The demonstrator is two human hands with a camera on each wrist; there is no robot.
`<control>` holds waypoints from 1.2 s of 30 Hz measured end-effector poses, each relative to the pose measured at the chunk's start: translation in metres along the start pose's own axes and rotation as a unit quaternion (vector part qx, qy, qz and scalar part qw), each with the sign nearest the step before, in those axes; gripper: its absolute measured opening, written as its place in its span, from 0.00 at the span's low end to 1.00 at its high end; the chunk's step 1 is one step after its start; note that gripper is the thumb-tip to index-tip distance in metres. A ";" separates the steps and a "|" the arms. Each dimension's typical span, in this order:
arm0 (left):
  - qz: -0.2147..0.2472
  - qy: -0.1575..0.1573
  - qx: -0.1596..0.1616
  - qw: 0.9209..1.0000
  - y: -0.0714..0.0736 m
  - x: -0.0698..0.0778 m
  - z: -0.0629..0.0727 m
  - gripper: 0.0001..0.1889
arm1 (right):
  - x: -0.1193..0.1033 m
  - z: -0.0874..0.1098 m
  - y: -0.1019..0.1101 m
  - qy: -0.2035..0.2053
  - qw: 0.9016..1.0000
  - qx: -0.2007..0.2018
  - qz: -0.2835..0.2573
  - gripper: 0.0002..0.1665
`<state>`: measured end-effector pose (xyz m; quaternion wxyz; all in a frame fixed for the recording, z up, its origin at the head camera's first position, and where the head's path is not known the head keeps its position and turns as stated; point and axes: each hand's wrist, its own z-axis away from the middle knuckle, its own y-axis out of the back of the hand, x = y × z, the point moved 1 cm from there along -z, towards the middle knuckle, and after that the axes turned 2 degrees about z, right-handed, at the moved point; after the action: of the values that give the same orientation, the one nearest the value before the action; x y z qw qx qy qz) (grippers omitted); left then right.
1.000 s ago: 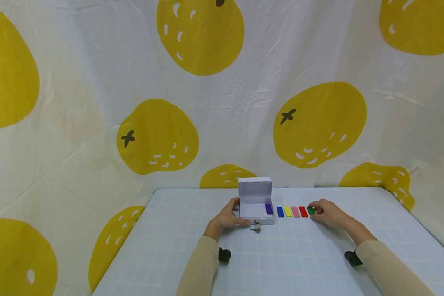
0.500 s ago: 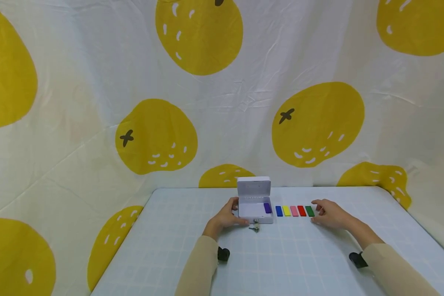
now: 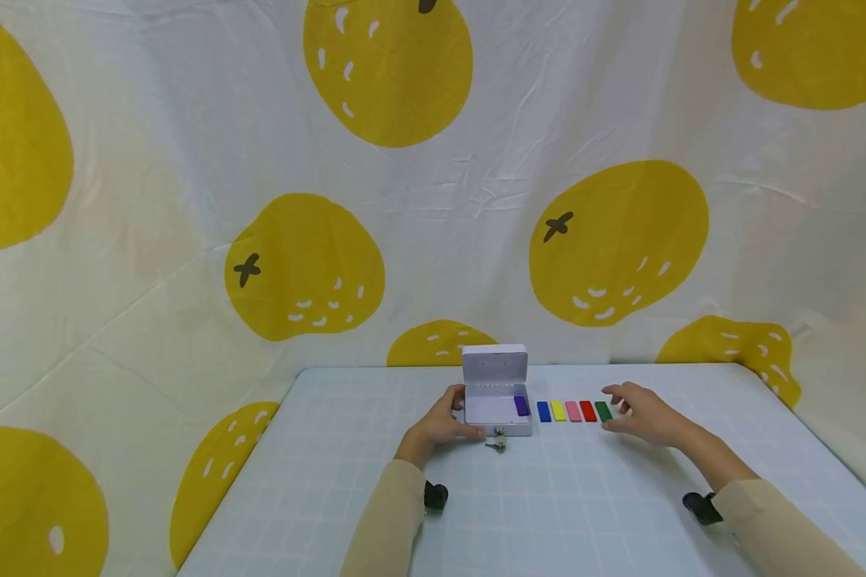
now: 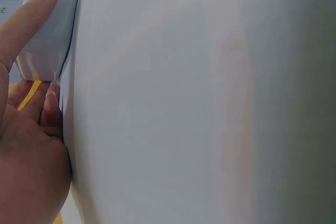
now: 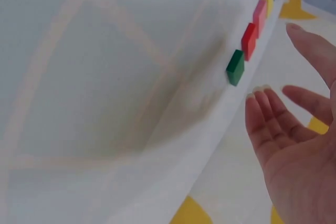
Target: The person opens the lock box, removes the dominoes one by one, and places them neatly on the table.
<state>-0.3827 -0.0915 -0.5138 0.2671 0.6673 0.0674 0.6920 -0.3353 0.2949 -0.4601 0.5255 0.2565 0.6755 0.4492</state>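
A small white lock box [image 3: 479,412] stands on the table with its lid [image 3: 495,369] raised. Inside, against its right wall, lies a purple block [image 3: 522,405]. My left hand [image 3: 442,421] grips the box at its left front corner, thumb along the front and fingers at the left side; the left wrist view shows this thumb [image 4: 31,19] on the box wall. To the right of the box runs a row of blocks: blue [image 3: 544,411], yellow [image 3: 559,411], pink [image 3: 573,411], red [image 3: 588,411] and green [image 3: 603,411]. Holding nothing, my right hand [image 3: 645,415] hovers by the green block, fingers spread.
Keys [image 3: 498,445] hang from the lock at the box front. A pale checked cloth covers the table [image 3: 548,505]. Behind it hangs a white curtain [image 3: 462,264] with large yellow fruit prints.
My right hand has let go of the green block, which now lies straight in line with the others. That hand has lifted slightly and its fingers have opened. The left hand keeps its grip.
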 end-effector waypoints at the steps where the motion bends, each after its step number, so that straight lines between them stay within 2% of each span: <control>1: 0.000 0.001 0.000 1.000 0.000 0.000 0.000 0.51 | -0.003 -0.001 0.000 0.003 1.000 0.001 -0.001 0.39; 9: -0.009 -0.003 -0.004 1.000 0.001 -0.002 -0.002 0.51 | -0.032 -0.009 -0.005 0.021 1.000 0.003 -0.007 0.36; 17: -0.005 -0.002 0.003 1.000 0.000 0.000 0.000 0.52 | -0.057 -0.018 -0.013 0.020 1.000 -0.002 -0.011 0.34; 24: -0.002 -0.006 0.003 1.000 0.001 0.003 0.002 0.51 | -0.068 -0.027 -0.020 0.049 0.999 0.005 -0.017 0.31; 36: 0.003 0.005 0.007 1.000 -0.001 0.000 0.001 0.51 | -0.087 -0.041 -0.035 0.064 0.998 0.003 -0.023 0.30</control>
<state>-0.3817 -0.0910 -0.5146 0.2597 0.6660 0.0717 0.6956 -0.3423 0.1939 -0.4471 0.4908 0.2135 0.7144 0.4507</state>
